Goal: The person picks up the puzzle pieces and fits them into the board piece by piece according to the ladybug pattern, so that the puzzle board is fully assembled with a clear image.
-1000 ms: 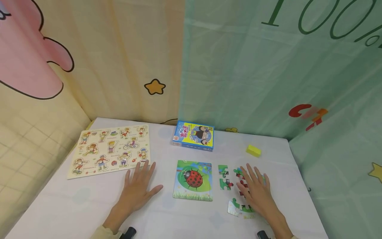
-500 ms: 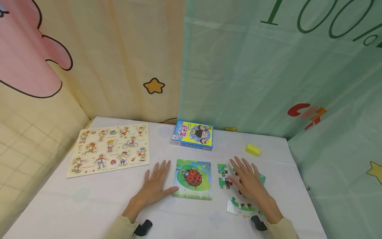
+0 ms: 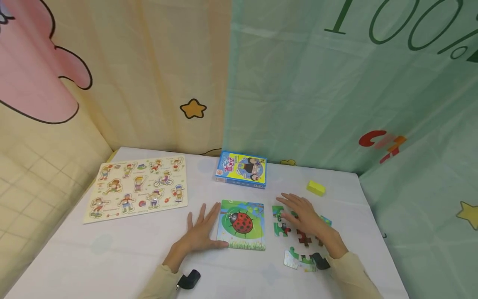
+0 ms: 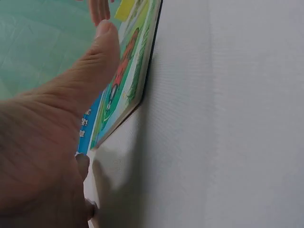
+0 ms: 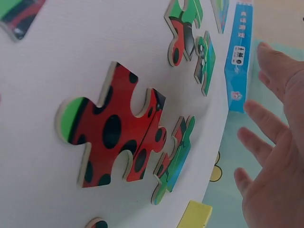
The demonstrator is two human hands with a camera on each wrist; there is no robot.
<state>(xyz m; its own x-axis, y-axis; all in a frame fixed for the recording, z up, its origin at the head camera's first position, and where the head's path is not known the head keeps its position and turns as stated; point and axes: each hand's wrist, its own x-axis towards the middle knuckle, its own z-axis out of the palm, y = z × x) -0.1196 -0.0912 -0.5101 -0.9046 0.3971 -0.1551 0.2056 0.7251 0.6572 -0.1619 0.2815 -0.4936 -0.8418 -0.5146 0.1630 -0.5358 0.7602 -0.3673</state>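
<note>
In the head view we see a closed blue box (image 3: 242, 169) at the middle of the tabletop's (image 3: 239, 276) far edge, its contents hidden from us, and a pale board (image 3: 127, 176) at the far-left corner with colourful figures (image 3: 139, 183) set in it. The ladybug board (image 3: 240, 224) lies near the tabletop's centre, and the loose jigsaw pieces (image 3: 281, 229) lie between it and the right edge; a yellow block (image 3: 315, 188) sits toward the far-right corner. The left hand (image 3: 199, 234) is at the ladybug board's left side, grip wide and holding nothing; we cannot tell whether its thumb touches the near-left corner. The right hand (image 3: 304, 214) spreads loosely over the pieces, grip wide, hiding several, and a dark wrist device (image 3: 320, 261) covers part of those nearer the near edge. In the left wrist view we find the thumb (image 4: 102, 57) blocking part of the ladybug board. In the right wrist view we see a red spotted piece (image 5: 116, 133) lying flat, apart from the spread fingers.
</note>
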